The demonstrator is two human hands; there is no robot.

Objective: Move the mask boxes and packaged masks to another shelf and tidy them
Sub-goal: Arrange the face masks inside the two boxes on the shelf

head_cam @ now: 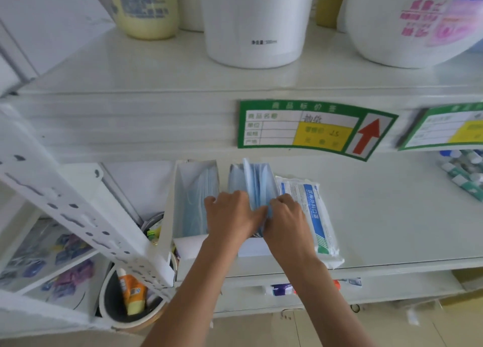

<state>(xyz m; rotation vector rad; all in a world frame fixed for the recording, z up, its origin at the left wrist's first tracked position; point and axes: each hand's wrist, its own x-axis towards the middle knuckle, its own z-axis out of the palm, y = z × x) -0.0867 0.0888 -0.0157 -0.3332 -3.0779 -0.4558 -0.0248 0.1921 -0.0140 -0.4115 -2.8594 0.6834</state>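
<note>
Left hand (230, 213): at lower centre of the frame, it lay over the near end of the middle box, fingers curled on the blue stack; it pressed rather than lifted, as far as could be judged.
Right hand (286, 216): just right of it, thumb and fingers pinched the near edge of the loose masks (257, 187).
Middle mask box (254, 246): open-topped white card at frame centre, masks standing on edge and fanning up. Judged light, soft and slippery in a bunch; best squeezed from both sides.
Left mask box (192, 242): touching it on the left, also open, 1 flat blue stack inside. Thin card, likely to buckle; best held by the walls.
Packaged masks (311, 216): sealed film pack touching on the right, flat on the shelf (392, 229). Likely slick, pliable.
Price tag (308, 128): farther up, on the upper shelf edge.
</note>
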